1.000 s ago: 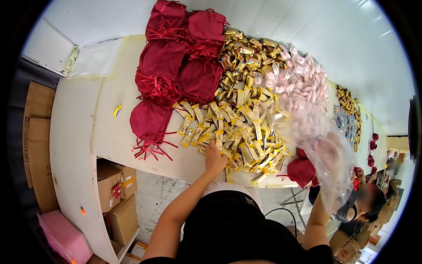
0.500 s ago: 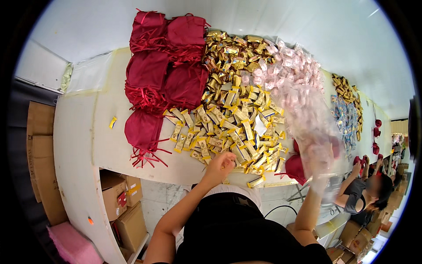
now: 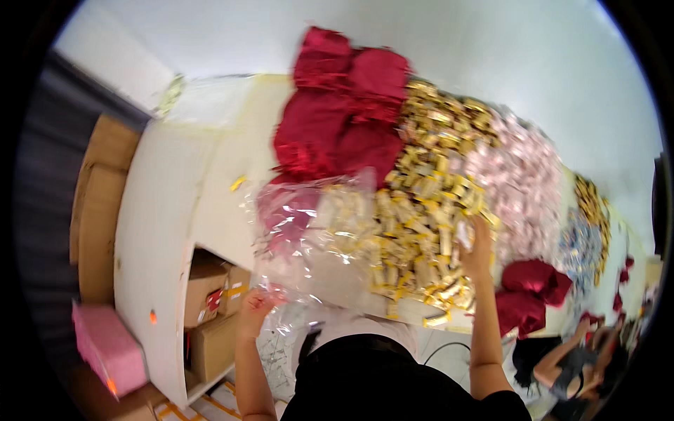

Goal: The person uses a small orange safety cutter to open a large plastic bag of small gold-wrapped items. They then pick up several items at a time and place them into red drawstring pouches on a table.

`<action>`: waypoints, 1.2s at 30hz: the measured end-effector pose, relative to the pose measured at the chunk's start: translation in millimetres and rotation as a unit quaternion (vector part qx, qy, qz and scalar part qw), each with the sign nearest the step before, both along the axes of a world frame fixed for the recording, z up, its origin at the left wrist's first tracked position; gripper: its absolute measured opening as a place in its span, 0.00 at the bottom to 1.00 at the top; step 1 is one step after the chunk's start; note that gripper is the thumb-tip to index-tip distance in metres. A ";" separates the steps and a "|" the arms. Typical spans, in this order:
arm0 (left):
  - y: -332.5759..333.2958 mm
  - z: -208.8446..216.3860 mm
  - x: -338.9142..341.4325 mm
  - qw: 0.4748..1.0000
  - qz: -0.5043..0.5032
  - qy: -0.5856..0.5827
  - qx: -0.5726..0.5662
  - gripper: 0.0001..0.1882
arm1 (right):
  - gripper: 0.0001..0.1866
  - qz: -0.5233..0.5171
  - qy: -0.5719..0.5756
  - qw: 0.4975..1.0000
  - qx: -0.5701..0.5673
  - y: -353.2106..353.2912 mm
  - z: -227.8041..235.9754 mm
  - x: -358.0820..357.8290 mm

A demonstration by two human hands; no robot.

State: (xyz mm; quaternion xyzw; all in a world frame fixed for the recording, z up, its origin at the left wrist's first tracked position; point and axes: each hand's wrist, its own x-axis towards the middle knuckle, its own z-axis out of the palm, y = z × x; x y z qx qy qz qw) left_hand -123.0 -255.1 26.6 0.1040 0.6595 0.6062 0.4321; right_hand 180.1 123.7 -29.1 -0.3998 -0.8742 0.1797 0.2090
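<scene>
At the table's front edge on the left, my left hand [image 3: 260, 303] is closed on the gathered corner of a large clear plastic bag [image 3: 295, 270]. The bag spreads over the nearest dark red pouch and some of the packets, which show through it. My right hand [image 3: 477, 242] reaches onto the right side of a pile of small yellow-ended wrapped packets [image 3: 421, 245]. Beside its fingers lies a small white piece [image 3: 464, 234]. Motion blur hides whether those fingers grip anything.
Stacked dark red drawstring pouches [image 3: 316, 130] lie behind the bag. Gold-wrapped pieces [image 3: 442, 112], pink-and-clear packets [image 3: 523, 165] and blue packets [image 3: 580, 242] continue rightward. Filled-looking red pouches [image 3: 523, 295] sit at the front right. Another person [image 3: 569, 368] works farther right. Cartons [image 3: 207, 295] stand underneath.
The clear bag has passed from my right hand to my left and swung across to the left. My right hand has moved onto the yellow packets. The whole view has shifted.
</scene>
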 end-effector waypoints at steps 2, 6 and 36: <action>-63.6 5.5 -26.0 0.992 0.112 0.062 -0.018 0.12 | 0.29 -0.012 0.006 1.000 -0.001 1.0 -53.3 20.7; -194.8 3.8 -100.3 0.948 0.313 0.026 0.052 0.15 | 0.19 -0.145 -0.153 0.974 0.083 -24.5 -138.1 73.2; -546.7 -244.5 -372.5 0.759 0.643 -0.087 0.052 0.22 | 0.35 0.267 -0.102 0.791 -0.541 -660.8 -173.5 -781.2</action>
